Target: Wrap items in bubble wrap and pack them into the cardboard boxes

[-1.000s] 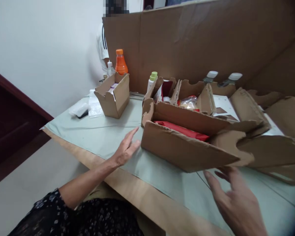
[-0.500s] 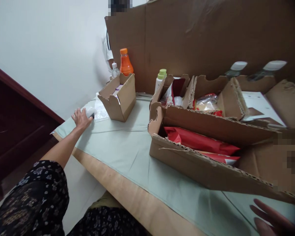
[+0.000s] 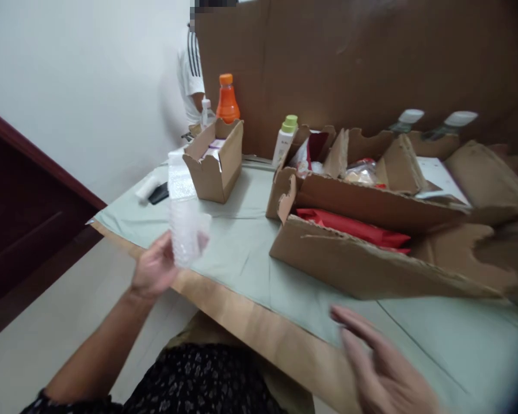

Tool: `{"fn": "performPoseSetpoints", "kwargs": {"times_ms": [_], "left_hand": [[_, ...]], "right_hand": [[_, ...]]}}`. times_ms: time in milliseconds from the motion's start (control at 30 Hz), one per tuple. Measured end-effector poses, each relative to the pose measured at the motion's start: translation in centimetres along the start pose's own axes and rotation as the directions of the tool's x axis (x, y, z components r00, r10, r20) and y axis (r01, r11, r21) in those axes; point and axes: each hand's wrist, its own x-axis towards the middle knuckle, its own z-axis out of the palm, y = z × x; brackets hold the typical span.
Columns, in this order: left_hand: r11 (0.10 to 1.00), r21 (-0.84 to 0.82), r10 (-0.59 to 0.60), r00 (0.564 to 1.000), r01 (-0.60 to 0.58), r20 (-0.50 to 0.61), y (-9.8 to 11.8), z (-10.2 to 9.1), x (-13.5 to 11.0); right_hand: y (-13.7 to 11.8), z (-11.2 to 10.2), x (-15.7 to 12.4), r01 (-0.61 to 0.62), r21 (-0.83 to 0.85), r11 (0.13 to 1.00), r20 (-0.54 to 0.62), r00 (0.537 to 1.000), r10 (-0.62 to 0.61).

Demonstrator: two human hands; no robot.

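My left hand (image 3: pixel 155 267) grips a clear roll of bubble wrap (image 3: pixel 185 233), raised near the table's front edge. A loose strip of the wrap trails back from the roll toward a small cardboard box (image 3: pixel 228 169). That box holds white-and-purple packets (image 3: pixel 214 147). My right hand (image 3: pixel 384 362) hovers over the front of the table at lower right, fingers stretched out and a little blurred, with nothing in it. Above it stands a long cardboard box (image 3: pixel 341 261) with red packets (image 3: pixel 354 227) inside.
A white roll (image 3: pixel 147 190) and a black object (image 3: pixel 159 194) lie at the table's left end. Along the back are an orange bottle (image 3: pixel 228 103), a green-capped white bottle (image 3: pixel 284 141) and more cardboard compartments (image 3: pixel 366 135). Behind a tall cardboard panel (image 3: pixel 349 63), a person's white sleeve (image 3: pixel 194 63) shows.
My left hand has come back from the table's far left end, now with the bubble wrap roll in its grip. My right hand has moved left, further into view.
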Motion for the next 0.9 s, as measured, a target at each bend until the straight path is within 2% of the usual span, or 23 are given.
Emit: {"fn": "performPoseSetpoints", "kwargs": {"times_ms": [33, 100, 167, 233, 300, 367, 433, 533, 600, 700, 800, 900], "left_hand": [[0.985, -0.105, -0.124, 0.987, 0.135, 0.098, -1.4, 1.8, -1.4], [0.916, -0.194, -0.296, 0.917, 0.352, 0.268, -4.0, 5.0, -3.5], [0.868, -0.191, -0.364, 0.849, 0.458, 0.382, -6.1, 7.5, -5.0], [0.868, -0.156, -0.360, 0.815, 0.471, 0.455, -7.5, 9.2, -6.1], [0.898, -0.112, -0.321, 0.808, 0.426, 0.494, -8.3, 10.0, -6.6], [0.925, -0.081, -0.291, 0.830, 0.370, 0.476, -8.6, 10.1, -6.8], [0.942, -0.070, -0.274, 0.875, 0.327, 0.400, -8.7, 9.4, -6.6], [0.979, -0.011, -0.193, 0.945, 0.203, 0.263, -8.8, 7.7, -6.1], [0.992, 0.108, -0.084, 0.969, 0.060, 0.232, -8.9, 6.7, -6.1], [0.960, 0.262, 0.024, 0.961, -0.099, 0.277, -9.1, 6.3, -6.5], [0.905, 0.397, 0.028, 0.952, -0.154, 0.306, -9.3, 7.1, -6.5], [0.809, 0.557, 0.056, 0.968, -0.187, 0.243, -9.3, 7.7, -5.9]], "right_hand": [[-2.0, 1.3, 0.0, 0.017, 0.075, 0.997, 0.087, 0.996, -0.024], [-4.8, 3.4, 0.0, -0.045, 0.206, 0.978, 0.217, 0.976, -0.001], [-6.2, 4.8, 0.0, -0.132, 0.322, 0.937, 0.266, 0.963, 0.044], [-6.6, 5.4, -0.3, -0.199, 0.410, 0.890, 0.269, 0.959, 0.091], [-6.7, 5.6, -0.9, -0.254, 0.471, 0.845, 0.261, 0.955, 0.142], [-6.6, 5.6, -1.5, -0.272, 0.489, 0.829, 0.208, 0.959, 0.192], [-6.5, 5.4, -1.9, -0.228, 0.440, 0.869, 0.081, 0.973, 0.215], [-6.3, 5.0, -1.8, -0.132, 0.271, 0.954, -0.075, 0.985, 0.157], [-6.3, 4.9, -1.4, -0.099, 0.212, 0.972, -0.076, 0.990, 0.117], [-6.5, 5.1, -0.8, -0.118, 0.253, 0.960, -0.035, 0.991, 0.131], [-6.9, 5.4, -0.5, -0.183, 0.375, 0.909, 0.014, 0.981, 0.192], [-6.8, 5.3, -0.5, -0.239, 0.453, 0.859, -0.011, 0.962, 0.274]]}}
